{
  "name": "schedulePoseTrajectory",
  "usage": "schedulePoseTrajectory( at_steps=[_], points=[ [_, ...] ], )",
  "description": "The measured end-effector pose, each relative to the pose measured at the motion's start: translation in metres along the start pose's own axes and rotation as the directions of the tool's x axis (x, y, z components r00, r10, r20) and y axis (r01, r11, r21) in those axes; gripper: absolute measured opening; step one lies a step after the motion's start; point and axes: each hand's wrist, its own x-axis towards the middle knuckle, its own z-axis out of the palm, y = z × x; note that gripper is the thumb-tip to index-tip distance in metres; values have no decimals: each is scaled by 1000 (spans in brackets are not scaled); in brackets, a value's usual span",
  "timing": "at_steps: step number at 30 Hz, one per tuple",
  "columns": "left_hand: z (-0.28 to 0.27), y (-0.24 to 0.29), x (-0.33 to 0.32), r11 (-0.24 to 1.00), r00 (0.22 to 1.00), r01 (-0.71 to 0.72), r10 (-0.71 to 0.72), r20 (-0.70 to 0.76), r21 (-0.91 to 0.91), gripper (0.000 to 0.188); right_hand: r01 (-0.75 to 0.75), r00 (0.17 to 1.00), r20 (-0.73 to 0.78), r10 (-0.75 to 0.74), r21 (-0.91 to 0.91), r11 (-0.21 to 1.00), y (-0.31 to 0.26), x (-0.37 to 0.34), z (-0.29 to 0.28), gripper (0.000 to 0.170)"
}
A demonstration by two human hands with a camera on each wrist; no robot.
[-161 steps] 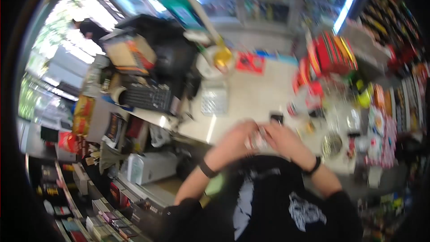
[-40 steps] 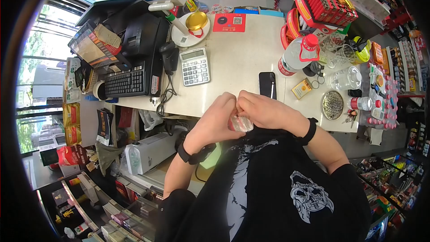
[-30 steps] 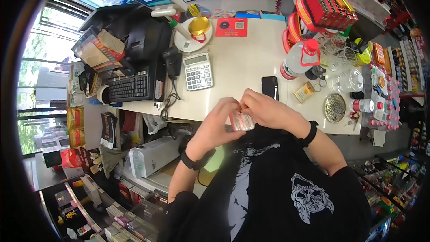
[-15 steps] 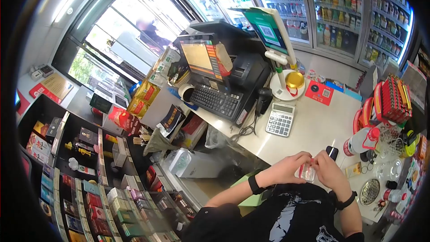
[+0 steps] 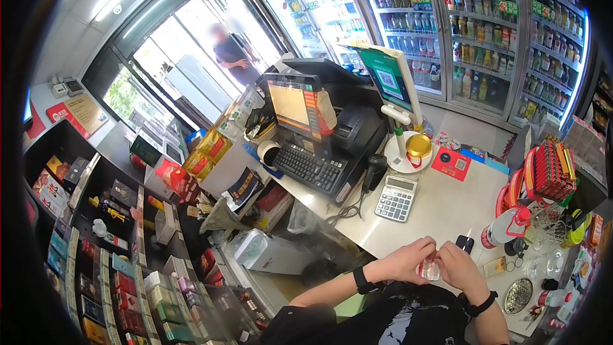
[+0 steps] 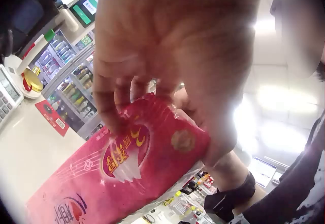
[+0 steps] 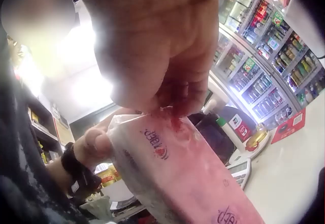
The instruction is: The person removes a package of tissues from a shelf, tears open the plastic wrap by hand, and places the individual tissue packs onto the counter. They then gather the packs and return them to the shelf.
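A pink plastic-wrapped tissue pack point(image 6: 157, 183) is held between both hands in front of the person's chest, over the counter's front edge. In the head view my left hand point(image 5: 408, 262) grips one side of the pack, fingers curled over its top edge and thumb along its side. My right hand point(image 5: 460, 267) meets it at the top end. Seen from the right wrist, the curled right fingers point(image 7: 180, 99) pinch the crumpled wrapper at the top of the tissue pack point(image 7: 188, 168). Most of the pack is hidden by the hands in the head view.
On the counter point(image 5: 357, 223) are a calculator point(image 5: 396, 199), a black phone point(image 5: 465, 243), a large water bottle point(image 5: 504, 229) and a round metal dish point(image 5: 518, 296). A keyboard point(image 5: 308, 165) and a barcode scanner point(image 5: 375, 171) stand left. Someone point(image 5: 233, 54) is at the doorway.
The head view has swung left and up, bringing the doorway, shelves and fridges into view. Both hands stay together on the tissue pack. The person at the doorway shows more clearly.
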Motion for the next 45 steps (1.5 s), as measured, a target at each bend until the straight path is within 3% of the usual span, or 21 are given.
schedulePoseTrajectory(
  at_steps=[11,15,20,24,25,26,29,31,35,38,40,42,45],
  points=[
    [12,-8,-1,999,999,-46,45,-23,-19,47,11,1000,25,-11,27,1000,8,-8,6,18],
    [13,-13,-4,1000,1000,-21,21,5,4,51,40,998,39,-42,39,998,10,-7,8,18],
    [3,1,-4,998,1000,25,-25,5,-50,49,-3,999,-41,5,43,999,14,-7,12,16],
    [-1,5,-2,992,999,35,-40,-36,-122,35,-37,998,-57,37,14,999,16,-11,10,14],
    [1,2,-3,991,998,56,-58,-14,-124,32,-10,999,-52,8,-29,1000,15,-15,11,15],
    [-2,7,-2,994,999,45,-45,-1,-97,29,110,992,-58,-116,-100,989,23,-19,16,13],
    [-3,9,-1,997,1000,-2,2,-8,-79,22,-13,1000,-19,14,22,1000,9,-21,11,17],
    [-7,14,-3,999,998,24,-21,55,-45,16,80,997,-14,-80,-36,996,5,-22,14,20],
    [-16,28,-5,996,985,93,-91,144,-4,13,-21,999,-40,25,96,995,-2,-29,17,17],
    [-18,17,-11,993,980,113,-108,168,-21,12,-311,937,-114,330,156,937,35,-65,12,31],
    [-23,22,-14,986,978,163,-159,138,-20,13,-486,862,-151,484,23,873,77,-118,2,41],
    [-24,13,-16,987,980,156,-150,130,-33,14,-771,628,-156,762,-261,581,110,-169,2,66],
    [-24,7,-11,989,984,147,-143,108,-31,14,-840,537,-415,735,-346,418,141,-207,22,99]
  ],
)
